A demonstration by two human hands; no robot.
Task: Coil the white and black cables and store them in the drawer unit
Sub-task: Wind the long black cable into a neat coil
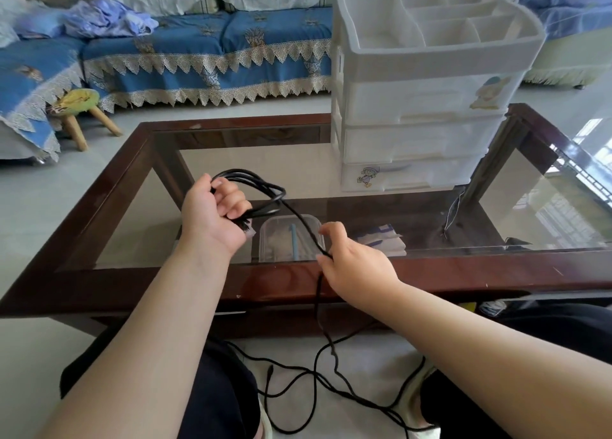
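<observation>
Where the glass-topped desk (430, 213) meets its glossy dark wood frame, I see the white plastic drawer unit (420, 114) standing, drawers closed. My left hand (215, 213) has fingers curled tight round several loops of the thin black cable (251, 180). My right hand (354, 266) pinches the strand, the rest trailing on the floor.

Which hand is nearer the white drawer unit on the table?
Right. The right hand pinches the black cable in front of and just left of the drawer unit; the left hand, gripping the coiled loops, sits farther left.
</observation>
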